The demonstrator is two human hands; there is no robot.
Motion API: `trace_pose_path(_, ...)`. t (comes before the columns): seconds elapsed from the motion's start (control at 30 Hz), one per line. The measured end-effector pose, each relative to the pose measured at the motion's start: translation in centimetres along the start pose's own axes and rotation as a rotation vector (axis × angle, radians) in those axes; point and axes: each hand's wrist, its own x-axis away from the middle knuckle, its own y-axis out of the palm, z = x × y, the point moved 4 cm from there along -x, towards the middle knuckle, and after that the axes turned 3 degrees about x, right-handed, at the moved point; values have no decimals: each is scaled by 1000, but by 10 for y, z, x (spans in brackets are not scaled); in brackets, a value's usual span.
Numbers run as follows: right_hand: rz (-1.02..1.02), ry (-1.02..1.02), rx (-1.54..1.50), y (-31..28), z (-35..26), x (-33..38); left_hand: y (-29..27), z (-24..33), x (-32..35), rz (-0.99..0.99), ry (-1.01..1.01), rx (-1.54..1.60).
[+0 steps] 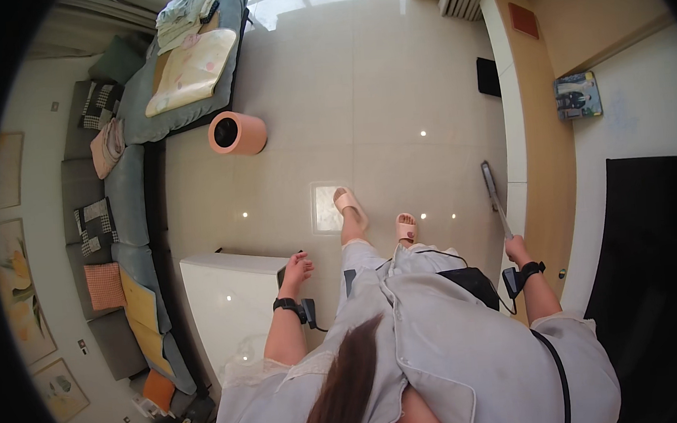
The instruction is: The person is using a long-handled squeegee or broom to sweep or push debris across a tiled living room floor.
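Beside the cabinet (536,140), right hand (517,250) grips a long-handled tool (502,213) by its end, probably for reach; left hand (299,270) hangs loose

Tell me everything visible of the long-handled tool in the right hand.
The long-handled tool has a thin, pale grey shaft and a narrow, darker grey head, its material unclear. The right hand grips the near end; the tool slants forward, head beside the white cabinet front. Floor contact is unclear.

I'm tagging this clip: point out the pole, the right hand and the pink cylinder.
Pole (503,219): head view, on its shaft.
Right hand (517,251): head view, mid-hand.
Pink cylinder (250,133): head view, on its curved side.
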Motion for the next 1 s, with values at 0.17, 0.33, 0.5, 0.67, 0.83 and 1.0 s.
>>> trace_pose_path(0.17,-219,76,-268,39,-14,-18,-16,-3,11,36,64,-96)
trace_pose_path(0.33,-602,78,-470,82,-87,21,-31,-23,29,23,6,-59)
trace_pose_path(0.5,-698,-157,-122,115,-166,82,-56,-35,52,82,-38,-38)
trace_pose_path(0.67,-618,-722,737,198,-218,113,-99,-67,52,86,-64,35)
trace_pose_path(0.83,-633,-1192,1118,304,-232,137,-158,-102,52,123,-69,178)
trace_pose_path(1.0,-563,-1401,1306,364,-227,161,-218,-128,50,165,-140,296)
